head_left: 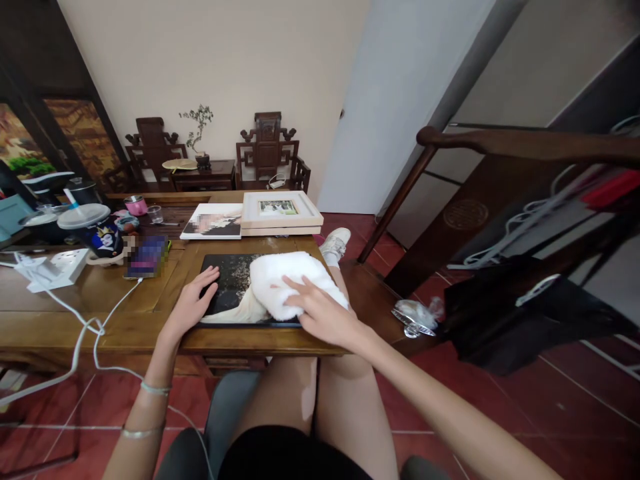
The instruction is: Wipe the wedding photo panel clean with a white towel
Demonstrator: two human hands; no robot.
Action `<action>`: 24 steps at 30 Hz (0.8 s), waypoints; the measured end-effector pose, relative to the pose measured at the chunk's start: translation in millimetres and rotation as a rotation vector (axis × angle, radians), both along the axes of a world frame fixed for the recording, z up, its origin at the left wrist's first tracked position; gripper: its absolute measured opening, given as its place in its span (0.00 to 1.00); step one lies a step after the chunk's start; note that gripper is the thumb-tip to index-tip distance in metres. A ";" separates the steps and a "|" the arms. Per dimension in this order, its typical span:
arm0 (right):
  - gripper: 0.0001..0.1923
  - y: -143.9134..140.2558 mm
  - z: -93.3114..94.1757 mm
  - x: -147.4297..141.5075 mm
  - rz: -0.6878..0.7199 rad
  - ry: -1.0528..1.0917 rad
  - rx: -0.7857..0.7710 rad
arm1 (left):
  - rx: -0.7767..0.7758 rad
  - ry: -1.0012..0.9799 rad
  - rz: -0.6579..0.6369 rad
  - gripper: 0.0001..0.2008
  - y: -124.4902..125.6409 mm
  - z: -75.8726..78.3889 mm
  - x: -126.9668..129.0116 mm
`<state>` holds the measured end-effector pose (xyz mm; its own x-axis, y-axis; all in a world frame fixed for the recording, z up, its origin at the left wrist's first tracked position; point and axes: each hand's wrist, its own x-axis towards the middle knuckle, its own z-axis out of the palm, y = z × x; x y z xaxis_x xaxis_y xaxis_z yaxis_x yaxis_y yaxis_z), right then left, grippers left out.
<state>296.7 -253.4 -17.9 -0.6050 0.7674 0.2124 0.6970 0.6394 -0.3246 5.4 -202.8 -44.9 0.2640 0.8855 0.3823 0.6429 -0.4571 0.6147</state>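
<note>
While resting flat on the wooden table (150,333), pressing a soft, light white folded cloth (293,283) onto a stiff, likely fragile dark glossy photo panel (230,277) with right hand (320,310) spread wide; steadying the panel's left edge, the best hold, with open left hand (193,303). Nearby, standing: 1 lidded cup with straw (87,223), contents hidden.

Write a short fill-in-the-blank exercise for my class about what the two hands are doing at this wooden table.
1. The right hand presses a white ____ onto the dark photo panel.
2. The left hand lies flat on the panel's ____ edge.
3. Behind the panel, a light-framed picture rests on a ____ of frames.
4. The panel lies on a ____ table.

Missing words: cloth; left; stack; wooden
</note>
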 end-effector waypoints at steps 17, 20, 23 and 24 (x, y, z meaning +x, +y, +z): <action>0.28 -13.7 -8.7 16.2 -0.120 -0.084 0.033 | 0.013 0.021 0.000 0.24 0.9 -0.9 -1.3; 0.28 -41.8 -3.2 16.4 -0.042 -0.074 -0.012 | 0.018 0.024 0.003 0.23 0.9 -1.4 -1.3; 0.28 -45.7 0.4 17.1 -0.027 -0.074 -0.024 | 0.028 0.027 0.006 0.23 0.3 -1.4 -1.2; 0.28 -40.9 0.4 18.0 -0.037 -0.076 -0.021 | 0.030 0.027 0.007 0.23 0.1 -1.3 -1.1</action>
<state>314.8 -294.3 -17.5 -0.5901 0.7931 0.1507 0.7429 0.6066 -0.2831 4.3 -202.6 -46.2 0.2687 0.8758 0.4010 0.6625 -0.4702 0.5830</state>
